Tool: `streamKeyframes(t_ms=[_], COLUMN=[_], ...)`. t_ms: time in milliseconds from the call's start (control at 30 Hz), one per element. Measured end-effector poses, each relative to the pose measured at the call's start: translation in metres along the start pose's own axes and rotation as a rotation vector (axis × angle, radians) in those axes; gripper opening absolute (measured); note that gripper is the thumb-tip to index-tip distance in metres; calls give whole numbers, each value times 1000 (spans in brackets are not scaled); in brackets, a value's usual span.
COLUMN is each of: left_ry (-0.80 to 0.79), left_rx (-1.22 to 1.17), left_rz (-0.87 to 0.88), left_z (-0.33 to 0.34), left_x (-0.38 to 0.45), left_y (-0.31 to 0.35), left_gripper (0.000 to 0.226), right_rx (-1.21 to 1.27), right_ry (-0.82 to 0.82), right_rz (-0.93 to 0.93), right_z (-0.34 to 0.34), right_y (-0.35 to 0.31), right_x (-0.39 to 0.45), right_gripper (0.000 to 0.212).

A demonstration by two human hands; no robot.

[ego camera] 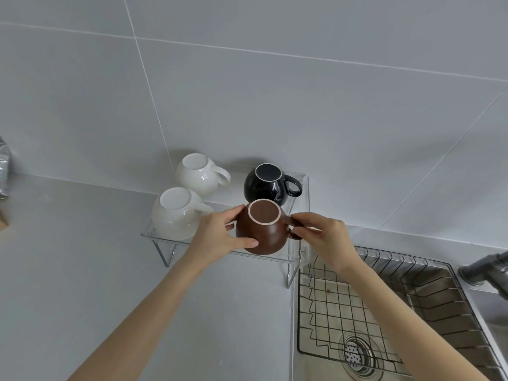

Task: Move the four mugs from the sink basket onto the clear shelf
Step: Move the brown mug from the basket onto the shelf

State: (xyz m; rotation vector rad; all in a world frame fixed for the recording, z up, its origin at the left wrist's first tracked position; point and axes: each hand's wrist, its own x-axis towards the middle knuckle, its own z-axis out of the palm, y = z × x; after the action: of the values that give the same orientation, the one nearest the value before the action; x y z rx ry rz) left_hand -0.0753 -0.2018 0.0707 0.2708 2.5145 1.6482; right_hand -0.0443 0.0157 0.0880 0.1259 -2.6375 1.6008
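The left hand (220, 235) grips the round body of the brown mug (262, 232) from its left side, thumb along the lower front and fingers wrapped behind. The right hand (321, 237) pinches the handle of the same mug between thumb and fingers. The brown mug is upside down, base facing up, at the front right of the clear shelf (298, 259); whether its rim rests on the shelf surface cannot be determined.

Three further mugs stand inverted on the clear shelf. The black mug (268, 185) sits just behind the brown mug, handle pointing right. The front white mug (174, 214) occupies the front left position. The rear white mug (199, 174) sits behind it, near the tiled wall (275, 92).

The clear shelf stands on wire legs on the grey table (82, 270). To its right, the sink basket (357, 312) lies in the sink, with no mugs in it. A grey faucet (483, 268) projects at the right edge.
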Motion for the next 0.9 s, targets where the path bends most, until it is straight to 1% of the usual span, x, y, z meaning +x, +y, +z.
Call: streamKeyframes(t_ms=[100,267,400,900], left_ry=[19,41,49,44], left_rx=[-12,-17,-18,37], left_rz=[-12,-17,-20,-6], left_z=[1,1,1,0], left_x=[-1,-2,-2,-1], left_y=[-2,-3,-5,-6], left_gripper=[81,81,80,80], right_rx=[35,46,30,-44], right_ry=[-3,6,11,22], right_rz=[19,8,-10,-29], right_z=[-2,-1,1,3], right_y=[3,6,8,9], right_x=[1,3,4,3], right_gripper=[37,26,22,22])
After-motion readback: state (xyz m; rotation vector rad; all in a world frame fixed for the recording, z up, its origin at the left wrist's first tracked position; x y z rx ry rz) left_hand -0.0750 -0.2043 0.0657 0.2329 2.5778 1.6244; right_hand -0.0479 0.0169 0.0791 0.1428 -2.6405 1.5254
